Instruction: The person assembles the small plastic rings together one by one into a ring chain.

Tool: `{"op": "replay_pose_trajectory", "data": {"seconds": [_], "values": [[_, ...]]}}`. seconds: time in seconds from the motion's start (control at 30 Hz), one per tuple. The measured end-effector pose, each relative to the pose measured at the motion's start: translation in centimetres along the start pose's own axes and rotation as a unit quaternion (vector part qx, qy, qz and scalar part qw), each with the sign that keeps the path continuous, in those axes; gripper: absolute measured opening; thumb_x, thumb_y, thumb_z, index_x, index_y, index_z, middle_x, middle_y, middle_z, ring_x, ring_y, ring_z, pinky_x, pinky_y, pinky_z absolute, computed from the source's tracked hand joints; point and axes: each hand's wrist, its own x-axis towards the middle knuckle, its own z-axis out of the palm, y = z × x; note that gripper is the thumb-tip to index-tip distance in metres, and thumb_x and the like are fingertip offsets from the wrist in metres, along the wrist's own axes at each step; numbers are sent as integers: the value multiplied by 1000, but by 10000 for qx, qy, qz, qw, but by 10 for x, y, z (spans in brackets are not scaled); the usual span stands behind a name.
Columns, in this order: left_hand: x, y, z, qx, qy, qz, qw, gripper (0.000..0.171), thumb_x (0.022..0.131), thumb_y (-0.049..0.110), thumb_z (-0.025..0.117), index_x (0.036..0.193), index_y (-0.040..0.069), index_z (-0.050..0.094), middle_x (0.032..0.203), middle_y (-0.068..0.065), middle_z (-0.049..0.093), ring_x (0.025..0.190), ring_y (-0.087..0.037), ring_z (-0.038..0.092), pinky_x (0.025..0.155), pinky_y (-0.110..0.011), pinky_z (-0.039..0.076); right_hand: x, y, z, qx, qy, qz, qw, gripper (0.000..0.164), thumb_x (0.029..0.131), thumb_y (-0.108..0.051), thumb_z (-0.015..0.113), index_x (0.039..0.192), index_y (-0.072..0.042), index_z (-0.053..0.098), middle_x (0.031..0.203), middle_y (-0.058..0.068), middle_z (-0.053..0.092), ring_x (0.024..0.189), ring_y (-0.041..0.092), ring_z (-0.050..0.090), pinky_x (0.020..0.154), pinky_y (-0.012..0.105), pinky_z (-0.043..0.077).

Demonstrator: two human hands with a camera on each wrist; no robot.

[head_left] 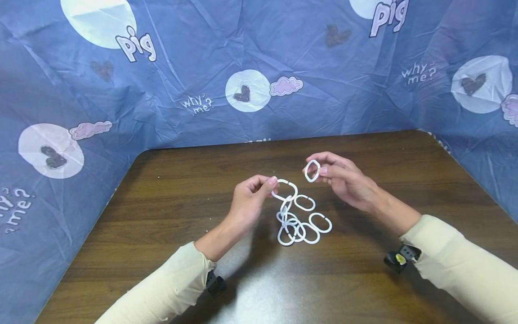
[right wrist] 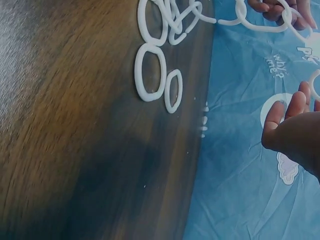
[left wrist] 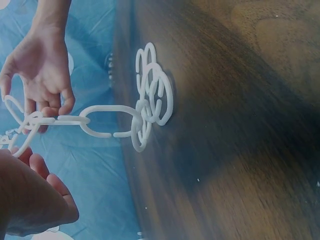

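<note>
My left hand [head_left: 247, 200] pinches a white plastic chain link [head_left: 296, 192] between thumb and fingers. This link has a small gap in its side and heads a chain of several links [left wrist: 110, 108] that hangs down to the table. The chain's lower links [head_left: 300, 235] lie bunched on the wood. To the right and slightly farther off, my right hand [head_left: 350, 183] holds up a single white link [head_left: 306, 173] by thumb and fingertips, apart from the chain. In the right wrist view only part of the right hand [right wrist: 295, 122] shows.
Loose white links [head_left: 314, 205] lie on the table under the hands, another link [head_left: 330, 226] beside the bunched chain. The brown wooden table [head_left: 182, 175] ends at a blue printed cloth [head_left: 194, 58] behind and at both sides. Tiny white specks dot the wood.
</note>
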Motion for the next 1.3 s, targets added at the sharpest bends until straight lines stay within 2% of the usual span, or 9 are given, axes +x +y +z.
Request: {"op": "replay_pose_trajectory", "data": {"seconds": [0.13, 0.3, 0.5, 0.57, 0.7, 0.83, 1.03, 1.3], "values": [[0, 0, 0, 18, -70, -33, 10000, 24, 93, 16, 64, 87, -7, 64, 75, 0, 63, 74, -14, 58, 78, -31, 50, 3, 0, 5, -14, -28, -42, 10000, 32, 91, 1, 45, 122, 0, 54, 107, 10, 63, 98, 19, 55, 89, 34, 40], [0, 0, 2, 18, -107, -10, 9999, 22, 92, 16, 64, 85, -5, 65, 74, 0, 63, 77, -23, 59, 80, -36, 49, 7, 2, 11, -46, -115, 19, 9999, 32, 91, 0, 45, 122, -1, 54, 108, 10, 64, 98, 20, 56, 90, 34, 40], [0, 0, 3, -14, -112, -11, 9999, 20, 92, 16, 64, 85, -3, 66, 72, 1, 62, 83, -37, 56, 75, -27, 47, 9, 4, 20, 37, -174, 100, 9998, 32, 90, -2, 47, 122, -1, 54, 107, 9, 64, 99, 22, 56, 92, 38, 38], [0, 0, 3, -20, -107, -1, 9999, 19, 92, 15, 64, 84, -2, 66, 72, 0, 62, 84, -38, 56, 74, -26, 47, 9, 4, 22, 59, -164, 150, 9997, 32, 90, -2, 48, 122, -1, 54, 105, 7, 64, 98, 21, 56, 92, 38, 38], [0, 1, 3, -4, -92, 38, 10000, 18, 92, 16, 65, 82, 0, 66, 72, -1, 62, 77, -27, 58, 73, -26, 47, 10, 6, 26, 12, -135, 207, 9997, 32, 89, -3, 49, 121, -1, 53, 103, 7, 62, 98, 21, 55, 92, 39, 38], [-1, 0, 3, 1, -56, 30, 10000, 19, 92, 16, 65, 83, -2, 66, 71, 1, 62, 71, -14, 56, 73, -25, 46, 10, 9, 28, -315, -86, 189, 9993, 32, 88, -3, 50, 120, -2, 54, 103, 7, 61, 99, 22, 55, 94, 38, 38], [-1, -2, 1, 47, -1, -81, 10000, 19, 91, 16, 66, 85, -2, 68, 70, 2, 63, 69, -11, 56, 72, -24, 46, 9, 12, 31, -837, 22, 63, 9965, 35, 85, -3, 54, 120, 4, 53, 104, 9, 62, 99, 21, 56, 95, 34, 40], [-1, -2, 1, 222, 173, -76, 9996, 21, 89, 19, 68, 85, -1, 70, 69, 2, 64, 72, -14, 58, 72, -26, 46, 8, 14, 33, -720, 18, 129, 9973, 32, 86, -5, 54, 117, -3, 57, 105, 14, 61, 100, 22, 56, 96, 35, 39]]}}
